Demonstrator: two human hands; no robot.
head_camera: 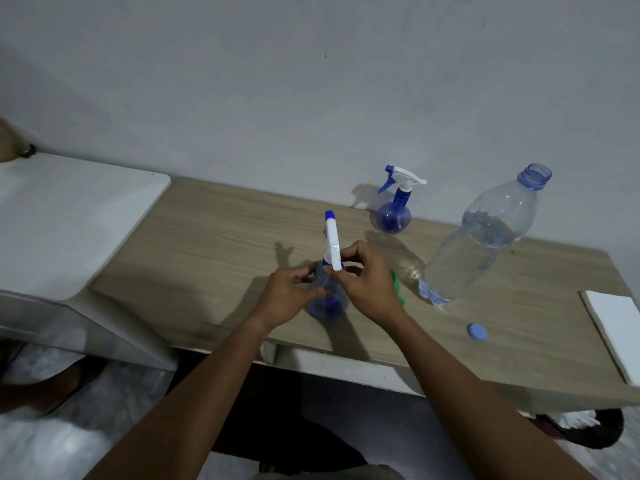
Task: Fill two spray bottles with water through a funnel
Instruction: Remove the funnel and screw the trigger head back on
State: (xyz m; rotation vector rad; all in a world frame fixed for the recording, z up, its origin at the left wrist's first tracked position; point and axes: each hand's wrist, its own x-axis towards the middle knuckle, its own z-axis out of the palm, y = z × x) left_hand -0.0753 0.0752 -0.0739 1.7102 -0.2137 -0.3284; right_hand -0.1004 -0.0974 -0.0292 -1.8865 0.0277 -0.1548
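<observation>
At the far left stands a white unit (69,216), well apart from the hands, next to the wooden table (214,230). The left hand (289,294) is closed around the shoulder of the near spray bottle (327,303), a blue see-through bottle that stands upright on the table close to its front edge. The right hand (367,282) grips the same bottle at its neck, the fingers curled on the blue collar just under the white trigger head (333,244), which points away from the person. Both hands are clamped on this bottle, one on each side of it.

Just to the right of the right hand, partly hidden behind it, a green object (397,287) lies on the table; I cannot tell its shape. Beyond the hands and to the right, near the wall, stands the second spray bottle (394,211) with its trigger head on. Further right a large clear water bottle (481,244) stands open, partly filled. Its blue cap (478,331) lies on the table in front of it, right of the grip. At the far right edge lies a white folded cloth (613,327).
</observation>
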